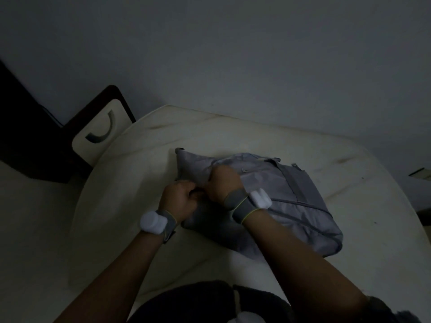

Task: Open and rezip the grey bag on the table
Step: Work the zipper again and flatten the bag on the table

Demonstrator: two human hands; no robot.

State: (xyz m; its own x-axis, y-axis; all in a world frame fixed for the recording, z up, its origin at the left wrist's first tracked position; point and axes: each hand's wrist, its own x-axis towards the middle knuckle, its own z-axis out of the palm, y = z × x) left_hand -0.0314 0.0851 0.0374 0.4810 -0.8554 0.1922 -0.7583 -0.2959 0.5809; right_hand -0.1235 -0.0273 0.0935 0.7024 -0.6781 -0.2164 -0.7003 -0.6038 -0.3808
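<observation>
Dim light falls on a pale, rounded desk [303,159] pushed against a plain grey wall [233,54], with a chair back [100,127] showing at its far left edge. On the middle of the desk lies the grey bag [291,201], flat on its side; its long axis runs from the far left towards the near right, with the bottom corner nearest the person on the right and the top edge, where the strap [293,183] starts, towards the far side. Both hands meet at the bag's left edge. The left hand [179,199] is curled tight, pinching a fold of fabric at that edge, most likely to hold the cloth taut so the zip can run without bunching. The right hand [224,183] is closed just beside it, touching it, with its fingers tucked down against the bag; it seems to be working a zip pull, but the pull itself is hidden under the fingers and the gloom, so I cannot tell what exactly it grips. Each wrist carries a grey band with a white block on it [152,221]. Whether the zip is open or shut at this point cannot be read from the picture; the bag looks flat and closed along its visible seams.
</observation>
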